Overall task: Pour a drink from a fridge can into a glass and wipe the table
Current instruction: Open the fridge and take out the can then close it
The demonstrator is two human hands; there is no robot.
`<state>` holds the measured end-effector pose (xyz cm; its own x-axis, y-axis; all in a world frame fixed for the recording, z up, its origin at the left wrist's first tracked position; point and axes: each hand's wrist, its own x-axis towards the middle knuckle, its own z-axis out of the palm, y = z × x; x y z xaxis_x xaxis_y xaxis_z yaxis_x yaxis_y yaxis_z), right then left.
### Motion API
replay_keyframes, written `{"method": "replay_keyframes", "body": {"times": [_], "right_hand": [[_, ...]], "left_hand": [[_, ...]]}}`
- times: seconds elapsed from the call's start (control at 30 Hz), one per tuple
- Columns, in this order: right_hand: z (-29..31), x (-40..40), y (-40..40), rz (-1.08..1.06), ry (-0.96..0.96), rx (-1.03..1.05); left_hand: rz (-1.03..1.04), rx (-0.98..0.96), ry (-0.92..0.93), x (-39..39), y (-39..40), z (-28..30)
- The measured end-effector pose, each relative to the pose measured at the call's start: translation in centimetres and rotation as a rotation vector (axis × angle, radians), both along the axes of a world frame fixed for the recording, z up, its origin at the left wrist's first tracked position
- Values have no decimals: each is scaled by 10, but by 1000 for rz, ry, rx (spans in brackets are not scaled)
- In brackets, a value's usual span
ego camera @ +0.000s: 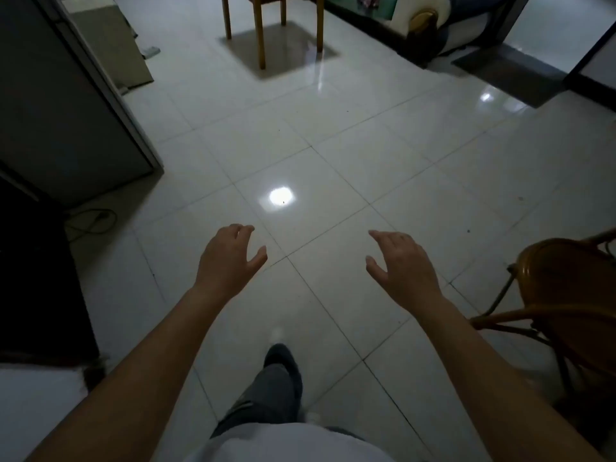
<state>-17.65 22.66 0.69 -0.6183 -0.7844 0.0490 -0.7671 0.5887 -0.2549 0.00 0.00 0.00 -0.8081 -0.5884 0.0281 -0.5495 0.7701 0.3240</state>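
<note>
Reaching over bare floor tiles (pixel 333 145), left hand (pixel 230 258) and right hand (pixel 400 265) loosely spread, holding nothing, fridge (pixel 60 105) at left edge

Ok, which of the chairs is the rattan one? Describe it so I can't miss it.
Start from the glossy white tiled floor and go to the frame's right edge, just beyond the open right hand. The brown curved rattan chair stands there; unlike the straight-legged wooden chair at the top, its frame bends in loops.
</note>
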Motion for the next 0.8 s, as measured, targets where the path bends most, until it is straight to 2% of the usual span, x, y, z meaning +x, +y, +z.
{"method": "replay_keyframes", "body": {"times": [0.37, 0.8], "right_hand": [[0, -90, -148, 28, 51, -51], [6, -179, -315, 137, 54, -34]], "left_hand": [[43, -6, 66, -91, -139, -4], [96, 33, 19, -166, -291, -5]]}}
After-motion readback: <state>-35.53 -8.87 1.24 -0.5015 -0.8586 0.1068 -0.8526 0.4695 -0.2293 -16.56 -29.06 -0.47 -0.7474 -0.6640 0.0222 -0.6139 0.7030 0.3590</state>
